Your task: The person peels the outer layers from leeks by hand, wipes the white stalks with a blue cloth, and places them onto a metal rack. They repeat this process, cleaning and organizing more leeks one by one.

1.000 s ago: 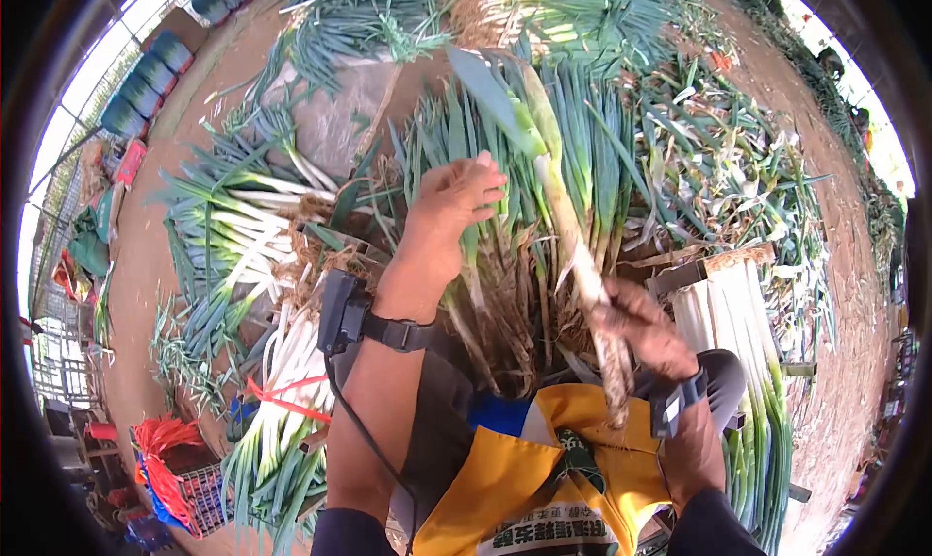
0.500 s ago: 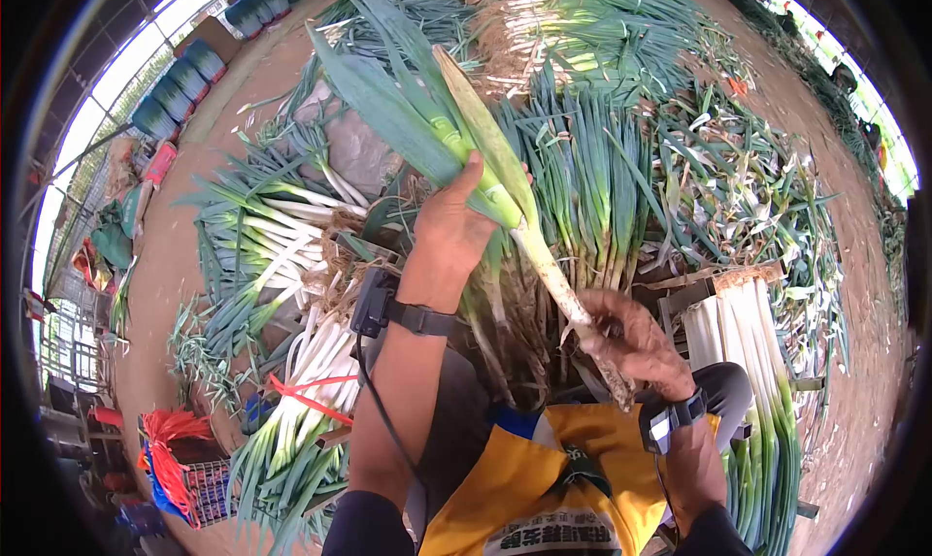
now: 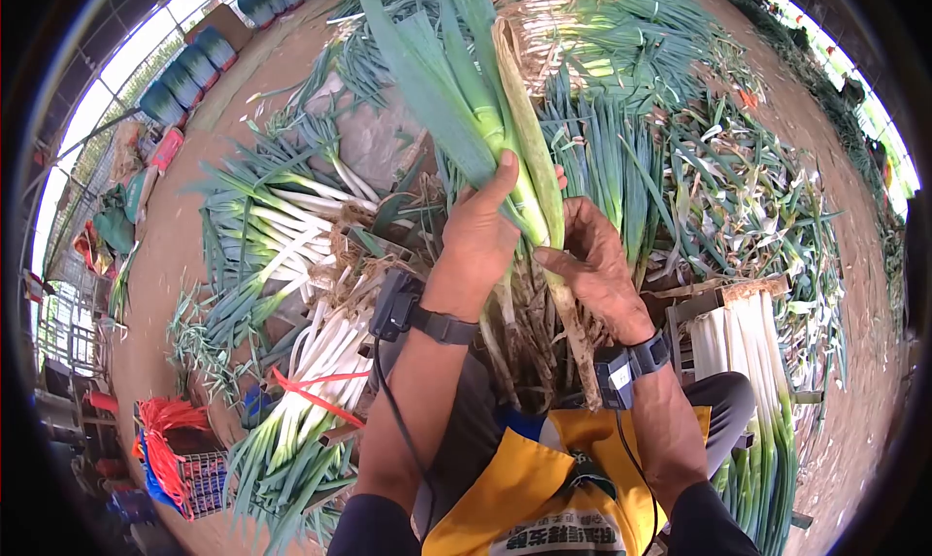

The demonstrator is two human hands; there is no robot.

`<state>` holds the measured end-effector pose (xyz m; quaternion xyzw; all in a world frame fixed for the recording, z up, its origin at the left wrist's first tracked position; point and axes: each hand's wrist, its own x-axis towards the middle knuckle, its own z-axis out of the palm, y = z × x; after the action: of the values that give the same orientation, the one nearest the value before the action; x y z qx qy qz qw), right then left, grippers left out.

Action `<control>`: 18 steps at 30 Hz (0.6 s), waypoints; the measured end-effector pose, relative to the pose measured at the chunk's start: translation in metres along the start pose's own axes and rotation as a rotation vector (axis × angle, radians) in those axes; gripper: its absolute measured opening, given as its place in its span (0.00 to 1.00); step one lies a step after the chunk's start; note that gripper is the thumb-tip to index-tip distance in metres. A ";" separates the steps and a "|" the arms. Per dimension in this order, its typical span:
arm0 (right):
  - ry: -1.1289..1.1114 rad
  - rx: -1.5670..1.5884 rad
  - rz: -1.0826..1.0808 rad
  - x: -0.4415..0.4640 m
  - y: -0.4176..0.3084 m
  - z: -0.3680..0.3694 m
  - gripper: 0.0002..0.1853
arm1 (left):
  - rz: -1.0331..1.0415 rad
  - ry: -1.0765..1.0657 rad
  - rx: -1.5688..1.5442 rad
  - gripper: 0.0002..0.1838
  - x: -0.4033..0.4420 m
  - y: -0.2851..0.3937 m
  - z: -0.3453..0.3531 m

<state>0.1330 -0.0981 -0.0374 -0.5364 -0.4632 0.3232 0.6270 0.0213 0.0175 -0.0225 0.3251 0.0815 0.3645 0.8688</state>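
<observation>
My left hand (image 3: 485,216) is closed around a large green onion (image 3: 522,202) where the leaves join the stalk. The leaves point up and away, and the dirty root end hangs towards my lap. A yellowed, drying outer leaf (image 3: 519,100) runs along the onion's right side. Just below my left hand, my right hand (image 3: 597,265) pinches the onion at the base of its outer leaf, with the fingertips partly hidden. Behind the stalk stands a bunch of unpeeled green onions (image 3: 607,168) with brown, soil-covered lower ends.
Peeled onions (image 3: 291,226) lie on the left, with a bundle tied by red ribbon (image 3: 316,396) below them. White stalks (image 3: 743,343) rest in a rack at right. Stripped leaves (image 3: 748,207) are heaped behind it. A crate (image 3: 204,483) with red ribbons stands lower left.
My right hand has moved up from the root end to the leaf base. My left hand and the onion have shifted slightly right, with the onion turned more upright.
</observation>
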 end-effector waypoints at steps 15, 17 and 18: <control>0.027 -0.539 -0.358 -0.030 0.004 0.012 0.06 | 0.119 0.176 0.228 0.20 -0.005 -0.003 0.006; -0.058 -0.577 -0.286 -0.044 0.008 0.010 0.05 | 0.149 0.211 0.279 0.21 -0.004 0.002 0.004; -0.101 -0.594 -0.250 -0.054 0.008 0.010 0.04 | 0.164 0.229 0.305 0.21 -0.003 0.004 0.002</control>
<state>0.1048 -0.1416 -0.0581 -0.6184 -0.6300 0.1206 0.4540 0.0171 0.0163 -0.0187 0.4147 0.2073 0.4521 0.7620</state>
